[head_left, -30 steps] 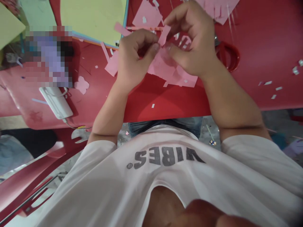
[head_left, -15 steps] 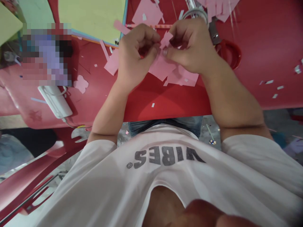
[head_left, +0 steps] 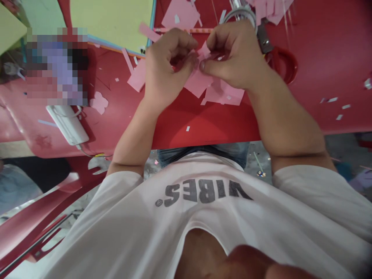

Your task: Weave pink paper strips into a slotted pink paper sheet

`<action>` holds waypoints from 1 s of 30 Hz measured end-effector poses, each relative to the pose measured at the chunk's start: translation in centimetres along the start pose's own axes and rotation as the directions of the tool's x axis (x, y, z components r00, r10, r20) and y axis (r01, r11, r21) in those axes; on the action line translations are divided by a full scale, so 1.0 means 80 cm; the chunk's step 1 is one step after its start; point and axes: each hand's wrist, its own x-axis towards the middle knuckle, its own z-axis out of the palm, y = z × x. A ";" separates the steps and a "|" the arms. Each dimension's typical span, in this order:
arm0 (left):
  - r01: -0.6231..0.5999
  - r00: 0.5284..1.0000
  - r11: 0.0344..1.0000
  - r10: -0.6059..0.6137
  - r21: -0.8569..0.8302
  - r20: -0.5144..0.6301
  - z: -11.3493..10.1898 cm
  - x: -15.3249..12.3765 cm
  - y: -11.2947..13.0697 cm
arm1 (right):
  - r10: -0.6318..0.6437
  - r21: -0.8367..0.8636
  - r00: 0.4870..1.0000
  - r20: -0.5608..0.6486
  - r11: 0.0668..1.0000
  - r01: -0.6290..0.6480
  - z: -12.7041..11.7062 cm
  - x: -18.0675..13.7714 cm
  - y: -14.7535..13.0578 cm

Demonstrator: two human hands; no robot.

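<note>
My left hand and my right hand meet above a red table, their fingertips pinching a small piece of pink paper. Most of that piece is hidden by my fingers. Larger cut pink paper sheets lie under and partly against my wrists and fingers. Just past my right hand rest red-handled scissors, with their metal blades pointing away from the handles. A pink paper strip lies left of my left hand.
A yellow-green card sheet lies at the far left of the table, and a white power bank with a cable sits near the table's front edge. Small paper scraps are scattered on the right. A blurred patch hides part of the left side.
The upright pink piece between my fingers has sunk lower into my grip. Both hands have shifted slightly away from my body, and more of the scissors' blades now shows.
</note>
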 end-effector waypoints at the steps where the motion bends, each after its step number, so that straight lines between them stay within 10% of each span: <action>1: 0.000 1.000 1.000 0.000 0.002 -0.005 0.001 0.000 0.002 | -0.013 0.007 1.000 -0.008 1.000 0.013 0.000 0.000 -0.002; 30: 0.053 0.999 0.993 -0.054 -0.108 -0.002 0.007 0.001 0.001 | -0.142 -0.002 0.987 -0.074 0.990 0.142 -0.002 0.000 -0.011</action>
